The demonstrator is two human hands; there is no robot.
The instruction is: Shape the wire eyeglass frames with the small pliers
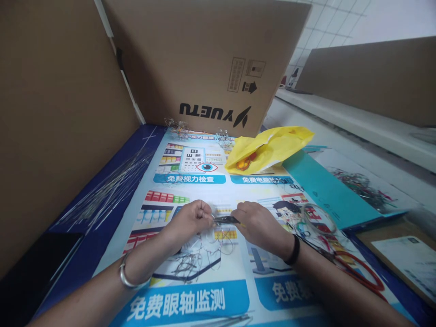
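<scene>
My right hand is closed around the handles of small dark pliers, whose jaws point left. The tips of the pliers meet the fingertips of my left hand, which pinch a thin wire at the jaws. Fine wire shows just below the pliers, its full shape hard to make out. A tangle of bent wire pieces lies on the printed poster below my left hand.
Straight wires lie at the left. A yellow bag rests behind my hands. Coiled wires and red-handled scissors are at the right, near a teal sheet and a wire-scrap pile. Cardboard stands behind.
</scene>
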